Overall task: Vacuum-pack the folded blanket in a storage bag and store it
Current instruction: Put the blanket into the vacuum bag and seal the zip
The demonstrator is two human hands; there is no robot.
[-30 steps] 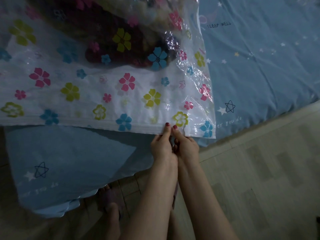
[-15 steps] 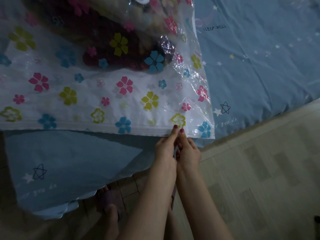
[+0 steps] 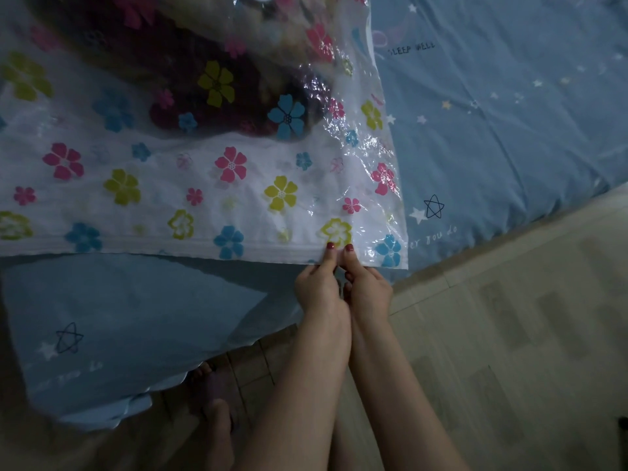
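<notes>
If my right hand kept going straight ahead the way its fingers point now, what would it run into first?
The right hand already pinches the zip edge of the storage bag. Going straight on, up and away over the bed, it would probably cross the flat flowered plastic first, then reach the dark folded blanket inside.

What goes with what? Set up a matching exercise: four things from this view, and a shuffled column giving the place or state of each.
Things:
1. storage bag
2. blanket
3. left hand
4. bedsheet

Places or states:
A. blue with stars, spread under everything
B. dark, seen through clear plastic
C. flower-printed, lying on the bed
D. pinching the bag's near edge beside the right hand

Pairs: 1-C, 2-B, 3-D, 4-A
</notes>
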